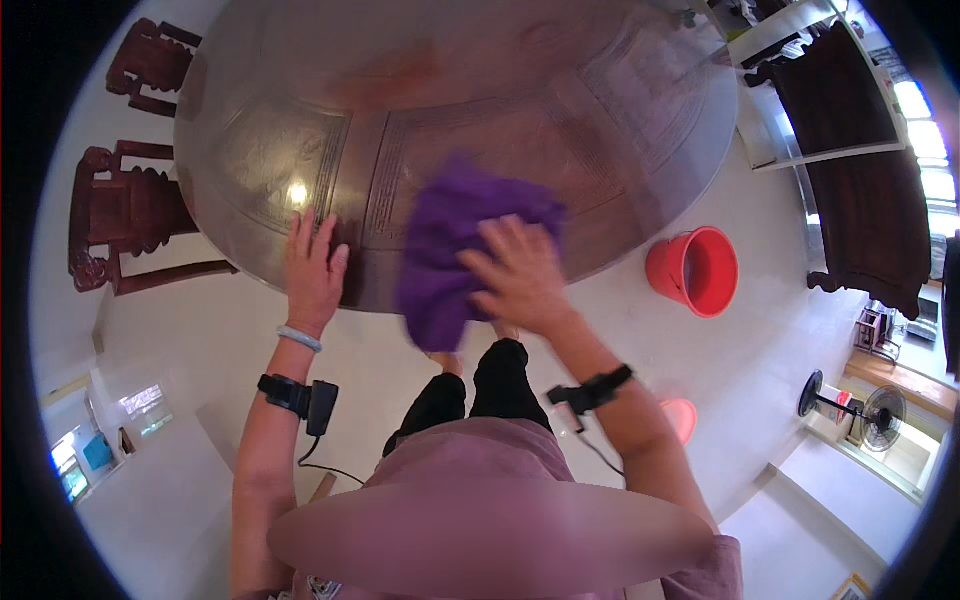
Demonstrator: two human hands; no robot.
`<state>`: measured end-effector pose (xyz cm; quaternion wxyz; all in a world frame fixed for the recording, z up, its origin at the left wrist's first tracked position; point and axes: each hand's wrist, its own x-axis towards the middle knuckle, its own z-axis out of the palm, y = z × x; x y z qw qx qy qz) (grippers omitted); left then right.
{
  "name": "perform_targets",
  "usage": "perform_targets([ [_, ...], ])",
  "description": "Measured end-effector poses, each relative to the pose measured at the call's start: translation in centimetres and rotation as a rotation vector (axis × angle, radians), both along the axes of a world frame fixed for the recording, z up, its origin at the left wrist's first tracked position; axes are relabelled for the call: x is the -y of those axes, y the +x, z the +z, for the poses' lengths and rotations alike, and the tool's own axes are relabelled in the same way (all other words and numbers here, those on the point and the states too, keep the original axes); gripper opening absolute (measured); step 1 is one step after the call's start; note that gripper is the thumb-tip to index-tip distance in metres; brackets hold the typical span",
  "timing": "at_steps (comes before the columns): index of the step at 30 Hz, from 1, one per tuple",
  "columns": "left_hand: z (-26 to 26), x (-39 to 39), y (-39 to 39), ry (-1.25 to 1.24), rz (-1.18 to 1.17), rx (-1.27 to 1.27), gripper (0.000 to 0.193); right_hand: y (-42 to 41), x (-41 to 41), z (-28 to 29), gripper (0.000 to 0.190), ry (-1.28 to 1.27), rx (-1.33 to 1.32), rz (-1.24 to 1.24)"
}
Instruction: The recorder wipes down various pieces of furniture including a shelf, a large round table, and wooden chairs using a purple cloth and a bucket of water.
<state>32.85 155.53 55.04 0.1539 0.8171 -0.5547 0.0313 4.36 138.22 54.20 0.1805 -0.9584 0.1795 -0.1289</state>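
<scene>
A purple cloth (pixel 450 240), blurred by motion, lies bunched over the near edge of a large round carved wooden table (pixel 480 142). One end of the cloth hangs past the rim. My right hand (pixel 517 274) rests on top of it with fingers spread, holding it against the tabletop. Left of the cloth, my left hand (pixel 311 262) lies palm down at the table's near edge, nothing in it. The tabletop is glossy, with carved panels and a bright light reflection. Whatever is under the cloth is hidden.
Two carved wooden chairs (pixel 131 217) stand at the table's left. On the floor to the right is a red bucket (pixel 679 270); a pink container (pixel 679 420) shows partly behind my right arm. Farther right are a dark carved wooden bench (pixel 862 217) and a standing fan (pixel 883 418).
</scene>
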Motion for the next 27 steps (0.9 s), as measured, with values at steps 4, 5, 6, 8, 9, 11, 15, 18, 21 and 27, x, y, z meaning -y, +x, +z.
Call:
perform_targets([
  [4, -0.7, 1.4, -1.2, 0.141, 0.008, 0.130, 0.053, -8.2, 10.4, 1.2, 0.061, -0.167, -0.166, -0.400],
  [5, -0.8, 1.9, -1.5, 0.126, 0.014, 0.139, 0.053, -10.6, 13.4, 0.2, 0.059, -0.197, -0.201, -0.508],
  [6, -0.4, 1.9, -1.8, 0.152, 0.017, 0.115, 0.054, -12.6, 16.1, -0.8, 0.058, -0.189, -0.211, -0.612],
  [8, -0.6, 2.8, -2.6, 0.149, 0.008, 0.056, 0.055, -15.1, 20.2, -1.8, 0.057, -0.201, -0.224, -0.713],
  [9, -0.4, 2.8, -2.7, 0.138, 0.023, 0.067, 0.055, -15.0, 21.8, -2.3, 0.060, -0.192, -0.305, -0.853],
  [11, 0.0, 2.4, -2.4, 0.145, 0.015, 0.040, 0.055, -11.9, 23.7, -2.3, 0.062, -0.184, -0.360, -0.978],
  [15, 0.5, 1.5, -2.1, 0.164, 0.038, 0.023, 0.054, -3.8, 25.3, -1.9, 0.071, -0.079, -0.506, -1.067],
  [18, 0.7, 1.7, -2.1, 0.152, 0.049, -0.009, 0.055, 1.3, 27.4, -1.4, 0.070, -0.056, -0.488, -0.979],
  [21, 0.7, 1.8, -2.1, 0.135, 0.059, -0.050, 0.056, 6.4, 29.6, -1.1, 0.071, -0.064, -0.469, -0.954],
  [27, 1.8, 1.4, -1.6, 0.140, 0.058, -0.120, 0.053, 22.0, 29.0, 0.1, 0.066, -0.200, -0.337, -0.663],
])
